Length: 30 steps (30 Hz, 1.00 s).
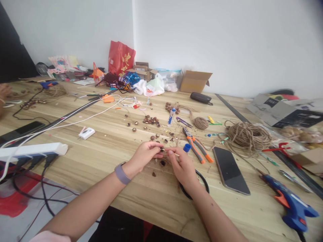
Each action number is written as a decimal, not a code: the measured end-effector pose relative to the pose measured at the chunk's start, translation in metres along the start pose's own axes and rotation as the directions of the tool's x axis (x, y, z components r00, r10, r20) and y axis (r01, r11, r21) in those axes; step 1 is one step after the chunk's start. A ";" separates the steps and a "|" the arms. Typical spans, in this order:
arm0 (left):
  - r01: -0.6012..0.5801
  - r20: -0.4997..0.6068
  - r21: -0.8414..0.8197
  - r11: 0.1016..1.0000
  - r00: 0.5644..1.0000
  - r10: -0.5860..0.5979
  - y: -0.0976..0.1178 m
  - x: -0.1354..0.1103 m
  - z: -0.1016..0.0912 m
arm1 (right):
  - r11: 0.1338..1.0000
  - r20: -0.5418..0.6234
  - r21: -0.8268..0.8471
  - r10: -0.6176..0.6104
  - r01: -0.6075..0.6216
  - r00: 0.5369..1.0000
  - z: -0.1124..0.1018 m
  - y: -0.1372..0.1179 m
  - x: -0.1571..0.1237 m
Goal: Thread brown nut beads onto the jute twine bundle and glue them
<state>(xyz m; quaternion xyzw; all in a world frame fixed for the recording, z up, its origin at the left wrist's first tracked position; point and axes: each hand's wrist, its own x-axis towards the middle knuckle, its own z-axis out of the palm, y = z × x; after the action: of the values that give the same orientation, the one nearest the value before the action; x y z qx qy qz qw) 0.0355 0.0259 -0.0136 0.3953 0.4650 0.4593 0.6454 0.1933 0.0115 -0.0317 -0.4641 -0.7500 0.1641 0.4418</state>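
Observation:
My left hand (146,154), with a watch on its wrist, pinches a small dark nutshell (162,149) between thumb and fingers. Close beside it, my right hand (180,164) is closed on a thin pale stick (175,154), whose tip points toward the shell. An opened nutshell (163,163) and a brown fragment (154,174) lie just below the hands. Beyond them is a pile of brown nutshells (151,120), some open and dark inside. A blue cap (187,148) stands near my right fingertips, and a black ring-shaped thing (205,181) is partly hidden under my right wrist.
To the right lie orange-handled pliers (199,148), a phone (230,171), a twine coil (248,136) and a blue glue gun (290,198). A glue bottle (171,117) stands ahead. A power strip (32,151) with cables is at left. Another person's hand (4,90) shows far left.

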 end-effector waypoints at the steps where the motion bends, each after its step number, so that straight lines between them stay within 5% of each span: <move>1: 0.008 0.012 -0.028 1.000 1.000 -0.008 -0.001 0.001 -0.001 | 1.000 0.001 0.001 0.004 -0.004 1.000 0.000 0.000 0.000; 18: 0.024 0.056 -0.059 0.998 0.998 -0.020 0.001 -0.002 -0.001 | 0.984 0.004 0.132 0.122 -0.122 0.993 0.000 -0.002 0.001; 30: 0.015 0.094 -0.118 0.993 0.996 -0.004 0.001 0.000 -0.003 | 0.988 -0.034 0.142 0.066 -0.061 0.997 -0.001 0.001 0.002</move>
<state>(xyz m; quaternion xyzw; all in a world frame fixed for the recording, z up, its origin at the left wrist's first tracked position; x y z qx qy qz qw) 0.0320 0.0266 -0.0138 0.3751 0.4081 0.4640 0.6910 0.1944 0.0134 -0.0307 -0.4584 -0.7129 0.2216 0.4822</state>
